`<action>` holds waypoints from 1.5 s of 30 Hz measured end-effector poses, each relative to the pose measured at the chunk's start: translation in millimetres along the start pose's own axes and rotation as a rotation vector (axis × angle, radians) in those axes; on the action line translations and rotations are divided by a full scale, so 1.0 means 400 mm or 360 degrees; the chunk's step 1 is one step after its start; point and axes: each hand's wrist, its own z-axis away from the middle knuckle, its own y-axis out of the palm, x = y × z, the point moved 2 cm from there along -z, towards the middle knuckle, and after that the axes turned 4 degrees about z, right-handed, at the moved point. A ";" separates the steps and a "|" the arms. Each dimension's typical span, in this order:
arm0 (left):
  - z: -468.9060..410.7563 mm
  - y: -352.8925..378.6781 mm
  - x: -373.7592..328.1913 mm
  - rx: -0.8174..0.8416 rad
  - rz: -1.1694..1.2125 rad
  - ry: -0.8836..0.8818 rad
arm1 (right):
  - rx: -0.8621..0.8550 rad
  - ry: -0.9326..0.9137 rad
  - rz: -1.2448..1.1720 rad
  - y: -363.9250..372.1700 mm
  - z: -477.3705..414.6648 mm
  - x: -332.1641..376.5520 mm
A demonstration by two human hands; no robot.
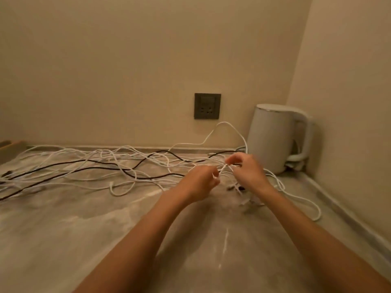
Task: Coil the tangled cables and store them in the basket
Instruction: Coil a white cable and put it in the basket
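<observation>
Left hand (201,182) and right hand (247,172), just left of the kettle (275,138), each pinch one white cable (224,167) raised off the countertop (84,240), apparently to free it from the tangle (118,154) spreading farther left.

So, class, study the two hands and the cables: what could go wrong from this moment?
1. The left hand and right hand pinch one white cable; pulling hard may tighten the knot.
2. White loops run close by the kettle; a tug might drag it.
3. The black cable crosses the white ones and could snag.
</observation>
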 end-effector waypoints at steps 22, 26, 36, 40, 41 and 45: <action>-0.143 -0.112 -0.001 -0.0107 0.0670 -0.0282 | 0.0108 -0.0009 -0.0868 -0.107 -0.147 0.056; -0.146 -0.142 -0.005 -0.0323 0.0542 -0.0265 | 0.0147 -0.0050 -0.0935 -0.130 -0.165 0.078; -0.143 -0.184 0.009 -0.0663 0.0810 -0.0170 | 0.0770 -0.0043 -0.1163 -0.117 -0.153 0.096; -0.134 -0.193 0.071 -0.0859 0.0969 -0.0571 | 0.1015 0.0058 -0.1043 -0.084 -0.141 0.073; -0.132 -0.192 0.088 -0.0870 0.0907 -0.0623 | 0.1015 0.0084 -0.1069 -0.078 -0.144 0.066; -0.132 -0.171 0.081 -0.0610 -0.0070 -0.0323 | 0.1053 0.0184 -0.1265 -0.067 -0.162 0.050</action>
